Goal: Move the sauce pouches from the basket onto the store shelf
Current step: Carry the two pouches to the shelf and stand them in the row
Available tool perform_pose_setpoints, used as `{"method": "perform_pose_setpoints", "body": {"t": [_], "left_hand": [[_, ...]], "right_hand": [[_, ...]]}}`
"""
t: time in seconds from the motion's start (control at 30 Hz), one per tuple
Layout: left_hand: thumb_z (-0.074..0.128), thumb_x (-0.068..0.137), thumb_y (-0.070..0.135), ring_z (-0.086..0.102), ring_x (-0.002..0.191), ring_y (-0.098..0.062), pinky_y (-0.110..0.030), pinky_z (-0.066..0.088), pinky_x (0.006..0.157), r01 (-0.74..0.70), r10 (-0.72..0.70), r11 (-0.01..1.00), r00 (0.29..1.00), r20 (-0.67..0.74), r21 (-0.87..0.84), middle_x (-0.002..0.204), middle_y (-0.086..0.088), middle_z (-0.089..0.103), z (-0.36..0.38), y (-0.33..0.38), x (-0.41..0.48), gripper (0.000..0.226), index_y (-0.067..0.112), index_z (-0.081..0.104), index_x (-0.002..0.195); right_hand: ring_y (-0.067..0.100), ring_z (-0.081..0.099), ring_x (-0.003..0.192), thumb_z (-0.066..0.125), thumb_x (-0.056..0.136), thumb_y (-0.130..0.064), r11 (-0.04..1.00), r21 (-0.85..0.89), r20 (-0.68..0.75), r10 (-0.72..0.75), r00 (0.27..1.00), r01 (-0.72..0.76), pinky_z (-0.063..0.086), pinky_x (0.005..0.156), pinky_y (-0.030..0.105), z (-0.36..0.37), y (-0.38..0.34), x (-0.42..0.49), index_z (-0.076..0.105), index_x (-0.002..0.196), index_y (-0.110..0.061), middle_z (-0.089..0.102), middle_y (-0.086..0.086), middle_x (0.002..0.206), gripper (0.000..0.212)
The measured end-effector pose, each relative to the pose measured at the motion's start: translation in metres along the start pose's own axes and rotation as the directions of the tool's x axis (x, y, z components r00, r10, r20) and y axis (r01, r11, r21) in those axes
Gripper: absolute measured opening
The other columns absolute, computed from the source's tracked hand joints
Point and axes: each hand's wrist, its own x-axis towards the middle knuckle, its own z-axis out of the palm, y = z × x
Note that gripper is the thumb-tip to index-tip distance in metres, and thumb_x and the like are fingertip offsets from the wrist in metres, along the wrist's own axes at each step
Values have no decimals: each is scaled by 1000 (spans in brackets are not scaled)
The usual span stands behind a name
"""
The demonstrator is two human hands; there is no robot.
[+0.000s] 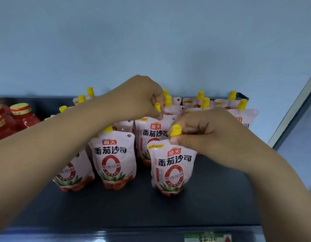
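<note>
Right hand (205, 131) is pinched shut on the front pouch (172, 166) by its cap (176, 131); bare shelf (212, 198) lies below and right of it. Left hand (140, 96) is closed on the pouch behind (151, 135), among standing pouches.

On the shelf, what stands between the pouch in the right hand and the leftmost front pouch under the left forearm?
One upright pouch with a yellow cap, seen in the head view.

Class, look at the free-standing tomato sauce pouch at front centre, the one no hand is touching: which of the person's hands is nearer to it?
Right. The right hand pinches the neighbouring pouch just right of the free-standing pouch; the left hand grips a pouch farther back, above it.
</note>
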Motion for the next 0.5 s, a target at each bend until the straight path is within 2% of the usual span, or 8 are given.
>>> {"method": "perform_pose_setpoints", "body": {"t": [0.07,0.17,0.23,0.3,0.37,0.43,0.5], "left_hand": [[88,74,26,54,58,2,-10,40,51,3,-3,1000,1000,4,6,81,5,71,-1,-4,0,21,21,76,90],[85,76,26,64,71,-7,-26,50,66,8,-8,1000,999,32,14,83,5,72,-5,-9,-1,19,22,75,91],[82,77,25,67,78,-12,-30,52,70,12,-12,1000,999,42,1,83,6,73,-7,-12,-1,16,23,75,91],[80,78,25,67,75,-8,-23,51,67,5,-5,1000,999,40,2,80,7,74,-9,-16,-1,14,23,76,91],[80,79,25,64,69,-4,-14,44,58,-4,3,1000,999,38,4,77,8,73,-10,-18,0,13,23,76,91],[80,80,28,62,69,-3,-12,41,55,-12,12,1000,999,32,13,77,8,72,-10,-18,0,14,22,75,92],[79,81,31,61,73,-6,-12,38,56,-43,41,997,999,32,56,80,8,70,-9,-15,2,18,21,75,95]], "right_hand": [[35,64,75,76,89,-28,1000,-5,-10,-18,1000,18,53,72,47,6,1,10,75,83,-8,68,20,76,20],[32,62,71,74,90,-29,998,-42,-26,-41,999,40,52,71,44,16,6,22,70,81,-2,65,17,71,29],[30,60,68,73,91,-27,996,-56,-62,-67,996,64,51,70,40,24,8,29,68,78,0,62,14,68,30],[29,61,68,73,92,-26,996,-50,-85,-76,993,72,51,70,36,31,10,33,69,78,-2,64,13,69,28],[29,63,71,72,92,-27,998,-38,-94,-61,994,57,51,72,39,33,10,35,70,80,-3,66,14,71,27],[25,63,71,72,91,-27,998,-53,-111,-37,993,31,51,72,37,32,10,34,71,79,-8,67,10,70,23],[20,59,67,73,90,-27,997,-74,-126,-18,992,9,49,65,28,29,8,30,72,78,-13,64,6,66,19]]}}
